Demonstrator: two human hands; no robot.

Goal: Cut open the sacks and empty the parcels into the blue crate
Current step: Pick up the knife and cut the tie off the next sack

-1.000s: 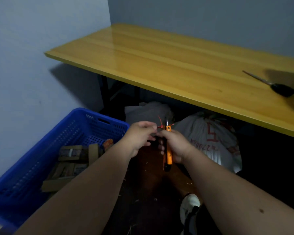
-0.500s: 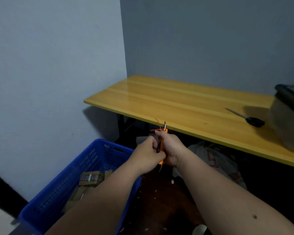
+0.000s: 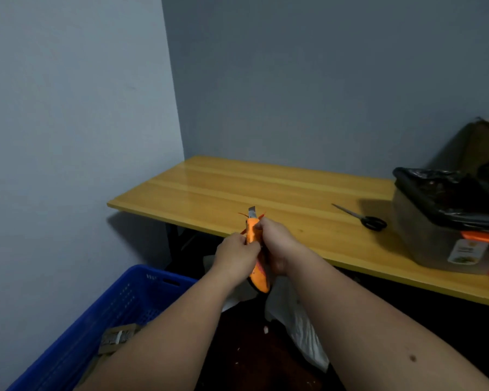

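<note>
Head view: we find both the left hand [image 3: 237, 256] and right hand [image 3: 277, 244] clenched on the orange utility knife [image 3: 256, 249], blade exposed upward. The blue crate [image 3: 102, 320] sits lower left, the white sack [image 3: 297, 325] beneath. A slipping finger risks a cut.

Both hands, left [image 3: 235, 256] and right [image 3: 277, 244], grip orange utility knife [image 3: 254, 244], blade up.

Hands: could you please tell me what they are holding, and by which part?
Both hands, left and right, grip the orange utility knife by its handle, blade up.
</note>
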